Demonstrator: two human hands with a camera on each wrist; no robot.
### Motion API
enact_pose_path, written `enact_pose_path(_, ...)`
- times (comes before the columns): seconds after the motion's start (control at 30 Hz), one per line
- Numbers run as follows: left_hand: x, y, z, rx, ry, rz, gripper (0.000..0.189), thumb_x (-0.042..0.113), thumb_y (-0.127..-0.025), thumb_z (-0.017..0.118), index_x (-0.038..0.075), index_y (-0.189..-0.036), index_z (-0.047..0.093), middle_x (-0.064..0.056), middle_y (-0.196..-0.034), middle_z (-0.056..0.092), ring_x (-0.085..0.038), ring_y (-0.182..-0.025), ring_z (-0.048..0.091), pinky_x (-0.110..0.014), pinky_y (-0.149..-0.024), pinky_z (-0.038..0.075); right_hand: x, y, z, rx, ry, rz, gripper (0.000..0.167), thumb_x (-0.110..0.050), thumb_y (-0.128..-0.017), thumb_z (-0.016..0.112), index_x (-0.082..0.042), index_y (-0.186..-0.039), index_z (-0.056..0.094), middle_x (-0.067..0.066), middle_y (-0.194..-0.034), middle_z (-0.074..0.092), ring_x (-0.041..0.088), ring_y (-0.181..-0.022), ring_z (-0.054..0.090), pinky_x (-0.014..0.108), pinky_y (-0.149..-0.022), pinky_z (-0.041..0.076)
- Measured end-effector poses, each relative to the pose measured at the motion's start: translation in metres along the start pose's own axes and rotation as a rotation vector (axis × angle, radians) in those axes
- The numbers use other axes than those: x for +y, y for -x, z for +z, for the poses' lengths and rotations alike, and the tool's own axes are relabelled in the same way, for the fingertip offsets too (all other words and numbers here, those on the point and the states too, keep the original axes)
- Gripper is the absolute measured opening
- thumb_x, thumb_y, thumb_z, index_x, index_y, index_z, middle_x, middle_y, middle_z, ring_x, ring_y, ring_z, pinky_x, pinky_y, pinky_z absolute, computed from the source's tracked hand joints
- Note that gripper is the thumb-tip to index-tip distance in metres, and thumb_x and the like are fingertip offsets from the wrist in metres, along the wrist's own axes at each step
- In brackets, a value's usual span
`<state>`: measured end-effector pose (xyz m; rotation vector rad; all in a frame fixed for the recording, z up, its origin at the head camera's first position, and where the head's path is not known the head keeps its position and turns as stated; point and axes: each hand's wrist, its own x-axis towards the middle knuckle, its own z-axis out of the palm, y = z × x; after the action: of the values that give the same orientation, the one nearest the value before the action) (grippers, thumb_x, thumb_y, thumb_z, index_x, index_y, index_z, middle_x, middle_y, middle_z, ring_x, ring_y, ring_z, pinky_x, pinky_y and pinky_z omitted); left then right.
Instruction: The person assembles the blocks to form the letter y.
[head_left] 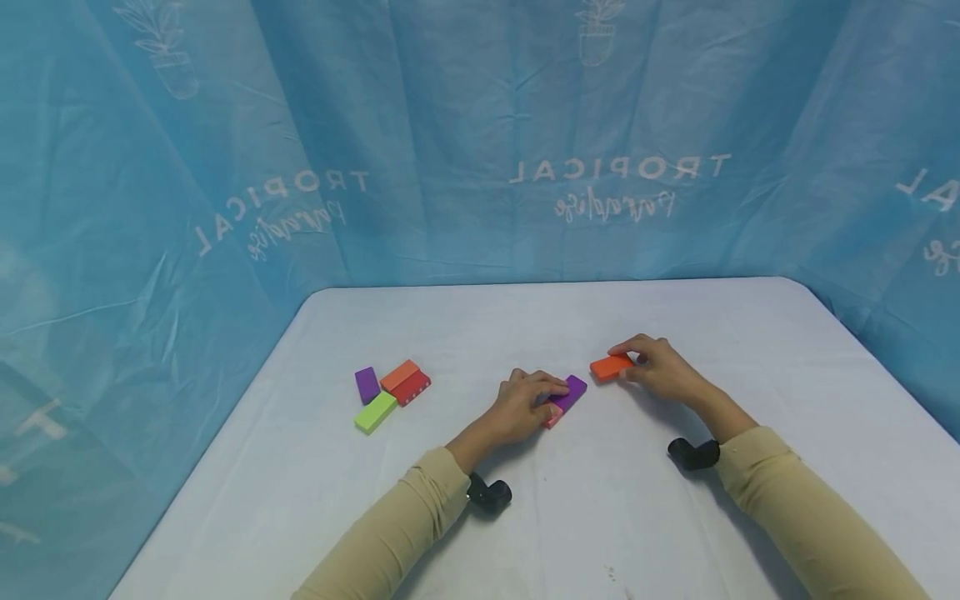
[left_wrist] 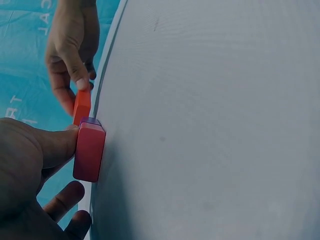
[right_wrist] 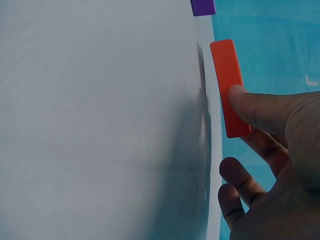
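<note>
My left hand (head_left: 523,407) holds two blocks at the table's middle: a pinkish-red block (left_wrist: 90,152) at the near end and a purple block (head_left: 575,390) just beyond it. The thumb lies against the pinkish-red block, while a finger reaches over the purple one; the far side of this grip is hidden. To the right, my right hand (head_left: 660,368) pinches an orange block (right_wrist: 227,80) between thumb and fingers. Its free end points left, toward the purple block, with a small gap between them in the head view.
On the left of the white table (head_left: 465,533) lie a purple block (head_left: 367,385), an orange block (head_left: 400,375), a red block with white dots (head_left: 412,388) and a lime green block (head_left: 376,412). A blue printed curtain (head_left: 465,225) hangs behind the table.
</note>
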<state>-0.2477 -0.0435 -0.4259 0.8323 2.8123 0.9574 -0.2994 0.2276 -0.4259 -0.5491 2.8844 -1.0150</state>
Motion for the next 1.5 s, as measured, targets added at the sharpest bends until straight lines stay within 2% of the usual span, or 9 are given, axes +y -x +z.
enact_pose_path(0.17,0.000,0.000,0.000,-0.007,0.001,-0.002,0.031,0.020,-0.090,0.062,0.017,-0.121,0.065,0.008,-0.131,0.057,-0.017,-0.108,0.042,-0.033,-0.088,0.030,-0.001,-0.005,0.003,-0.011,0.006,-0.006,0.035,-0.007,-0.086,0.061,-0.013,-0.120,0.062,0.013,-0.128,0.056,0.030,-0.103,0.046,0.040,-0.084,0.037)
enact_pose_path(0.5,0.001,-0.001,0.001,-0.007,-0.017,-0.017,0.031,0.021,-0.090,0.062,0.018,-0.121,0.065,0.009,-0.130,0.058,-0.016,-0.106,0.043,-0.031,-0.087,0.030,-0.004,-0.010,0.006,-0.052,-0.014,-0.044,0.036,-0.004,-0.085,0.060,-0.012,-0.120,0.062,0.015,-0.128,0.056,0.033,-0.108,0.048,0.051,-0.091,0.041)
enact_pose_path(0.7,0.002,-0.001,0.000,-0.008,-0.015,-0.019,0.031,0.021,-0.090,0.062,0.019,-0.121,0.065,0.010,-0.131,0.058,-0.015,-0.106,0.042,-0.030,-0.087,0.029,-0.006,-0.013,0.008,-0.069,-0.009,-0.054,0.035,-0.003,-0.086,0.059,-0.012,-0.120,0.063,0.015,-0.129,0.056,0.033,-0.107,0.049,0.051,-0.091,0.041)
enact_pose_path(1.13,0.003,0.001,0.000,0.004,-0.027,-0.007,0.031,0.020,-0.090,0.062,0.018,-0.121,0.065,0.008,-0.130,0.058,-0.016,-0.106,0.044,-0.030,-0.085,0.030,-0.008,-0.012,0.010,-0.086,-0.006,-0.012,0.035,-0.007,-0.086,0.060,-0.013,-0.120,0.063,0.015,-0.127,0.056,0.031,-0.104,0.043,0.046,-0.085,0.039)
enact_pose_path(1.37,0.002,0.001,0.000,-0.001,-0.034,-0.010,0.031,0.020,-0.090,0.061,0.019,-0.121,0.065,0.009,-0.130,0.058,-0.016,-0.107,0.044,-0.030,-0.085,0.030,-0.007,-0.012,0.011,-0.086,0.003,-0.013,0.039,-0.007,-0.086,0.060,-0.013,-0.125,0.060,0.015,-0.129,0.056,0.033,-0.107,0.045,0.048,-0.085,0.041)
enact_pose_path(1.5,0.003,0.001,-0.001,0.000,-0.038,-0.011,0.031,0.019,-0.090,0.061,0.019,-0.121,0.065,0.009,-0.130,0.058,-0.016,-0.107,0.044,-0.030,-0.085,0.030,-0.009,-0.010,0.009,-0.085,0.000,0.010,0.043,-0.012,-0.086,0.063,-0.014,-0.129,0.057,0.016,-0.133,0.053,0.034,-0.109,0.045,0.048,-0.088,0.042)
